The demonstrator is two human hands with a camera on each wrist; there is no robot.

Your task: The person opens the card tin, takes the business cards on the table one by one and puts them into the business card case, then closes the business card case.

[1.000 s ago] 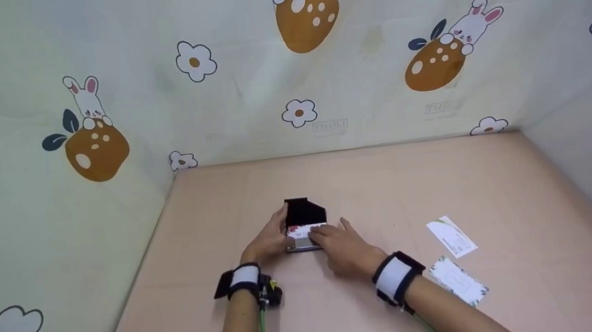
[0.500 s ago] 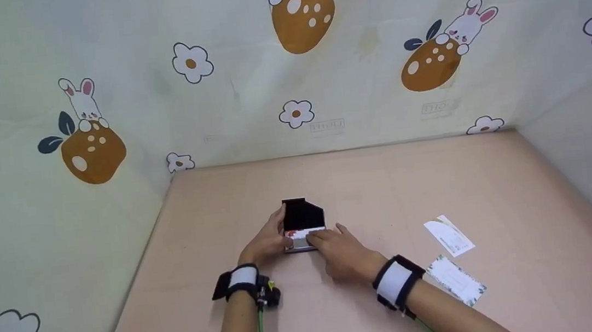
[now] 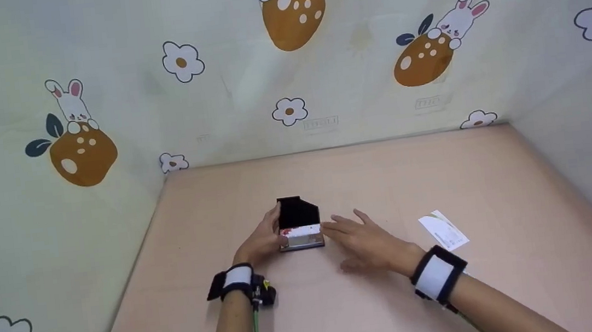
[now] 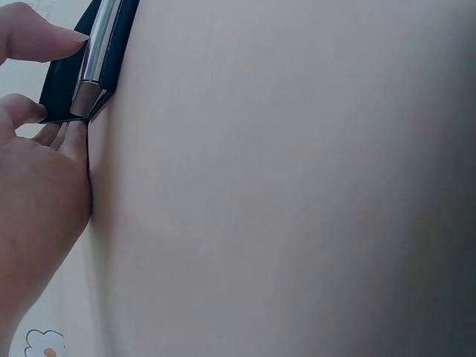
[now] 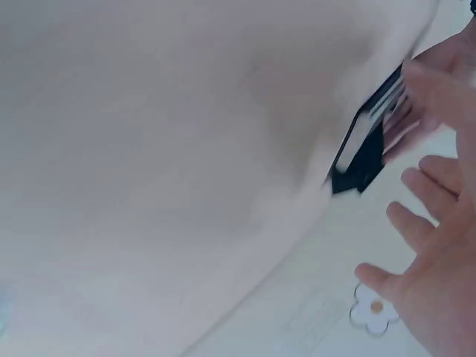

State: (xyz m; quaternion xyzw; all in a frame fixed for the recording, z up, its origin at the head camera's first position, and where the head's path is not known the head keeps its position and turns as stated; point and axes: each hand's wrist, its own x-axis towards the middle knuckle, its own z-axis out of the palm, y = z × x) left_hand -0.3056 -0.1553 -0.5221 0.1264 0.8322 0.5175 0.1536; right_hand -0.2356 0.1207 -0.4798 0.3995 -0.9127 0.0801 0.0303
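Note:
In the head view, a card case [image 3: 302, 241] stands mid-table with its black flap [image 3: 298, 212] raised and a metallic front. A white card with red print [image 3: 303, 230] shows inside it. My left hand [image 3: 260, 243] grips the case by its left side, thumb at the front and fingers at the flap; the left wrist view shows the thumb [image 4: 44, 37] against the metallic part. Just right of the case, my right hand [image 3: 367, 241] is held with its fingers spread, holding nothing. The right wrist view shows those fingers [image 5: 416, 223] apart from the case [image 5: 364, 141].
A white card with a green-gold corner [image 3: 444, 230] lies on the table to the right, beyond my right wrist. The pinkish table [image 3: 363, 181] meets a patterned curtain [image 3: 233, 95] at the back and sides. Both wrists wear strapped cameras with green cables.
My right hand has drawn back rightward from the case and its fingers have spread. The left hand keeps its grip. The second, leaf-bordered card is now hidden around my right forearm. The head view has shifted slightly.

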